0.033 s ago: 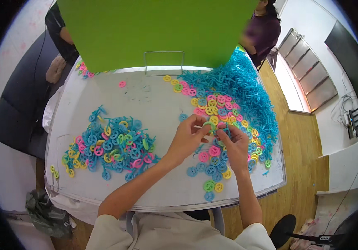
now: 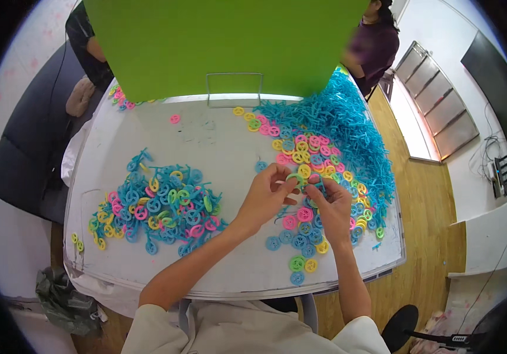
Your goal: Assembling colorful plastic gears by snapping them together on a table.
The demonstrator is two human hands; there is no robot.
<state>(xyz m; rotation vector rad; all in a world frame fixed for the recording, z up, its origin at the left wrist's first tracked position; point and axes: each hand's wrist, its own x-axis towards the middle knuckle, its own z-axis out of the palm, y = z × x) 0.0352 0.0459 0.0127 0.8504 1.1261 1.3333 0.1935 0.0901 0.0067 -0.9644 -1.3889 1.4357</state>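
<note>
Downward head-mounted fisheye above table (image 2: 224,144)

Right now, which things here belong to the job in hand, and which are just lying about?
Seemingly in use:
- green wheel, in the left hand
- blue stick, at the right hand
- loose wheels
- blue stick heap
- mixed pile

Seemingly just about:
- dark green bag
- brown cushion-like thing

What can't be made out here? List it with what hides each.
In head view:
Full shape of blue piece: covered by the right hand.
Whether it touches the green ring in the left hand: too small.
Far end of tabletop: behind green panel.
Bottom of left pile: covered by its top.
Person in purple: cut off by top edge.
</note>
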